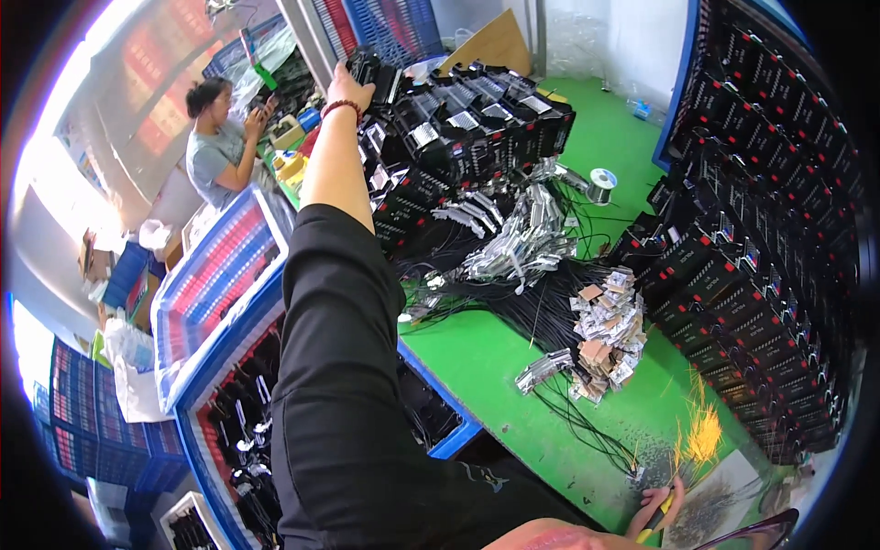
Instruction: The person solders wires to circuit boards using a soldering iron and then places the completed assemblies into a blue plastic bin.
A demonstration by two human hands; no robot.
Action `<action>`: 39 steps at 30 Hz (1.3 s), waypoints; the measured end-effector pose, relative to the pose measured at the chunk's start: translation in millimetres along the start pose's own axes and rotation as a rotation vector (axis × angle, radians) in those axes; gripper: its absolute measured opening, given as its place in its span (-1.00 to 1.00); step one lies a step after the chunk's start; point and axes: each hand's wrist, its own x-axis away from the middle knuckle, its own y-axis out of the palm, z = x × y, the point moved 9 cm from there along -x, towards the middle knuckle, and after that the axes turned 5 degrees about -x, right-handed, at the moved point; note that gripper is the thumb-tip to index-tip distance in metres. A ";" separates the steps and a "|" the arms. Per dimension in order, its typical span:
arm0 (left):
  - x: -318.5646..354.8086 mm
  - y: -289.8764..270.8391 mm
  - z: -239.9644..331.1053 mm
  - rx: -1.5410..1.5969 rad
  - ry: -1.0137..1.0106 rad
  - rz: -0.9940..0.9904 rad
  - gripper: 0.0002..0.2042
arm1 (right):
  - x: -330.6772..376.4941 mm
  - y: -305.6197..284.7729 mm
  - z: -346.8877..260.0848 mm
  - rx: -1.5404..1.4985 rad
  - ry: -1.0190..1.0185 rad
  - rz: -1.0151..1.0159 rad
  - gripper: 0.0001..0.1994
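Observation:
My left hand (348,90), a dark red bead bracelet at its wrist, reaches to the far end of the green bench. Its fingers close on a black plastic housing (368,70) at the end of stacked black housings (486,124). Low at the right, my right hand (656,506) is closed around a tool with a yellow and black handle (658,515); its working end cannot be made out. Beyond that hand lies a bunch of thin yellow wires or tubes (701,435). Bundled black cables with silvery metal parts (522,238) and a heap of small circuit boards (607,330) lie between the hands.
Tall stacks of black housings (742,275) line the right side of the green bench (477,367). A wire spool (600,186) stands near the middle. Blue crates (197,412) with parts stand at the left. Farther back, a person (220,147) holds a phone-like object.

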 end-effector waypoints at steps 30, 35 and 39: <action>456.0 -251.8 328.1 0.841 1.704 0.028 -0.82 | -84.6 67.9 -256.7 -0.546 -0.363 -0.212 -0.56; 522.0 -254.8 362.1 0.945 1.825 0.034 -0.80 | -80.3 17.9 -247.9 -0.056 -0.494 0.044 -0.61; 556.9 -243.7 388.8 0.916 1.786 -0.352 -0.76 | -78.0 -3.6 -233.0 0.081 -0.478 0.185 -0.78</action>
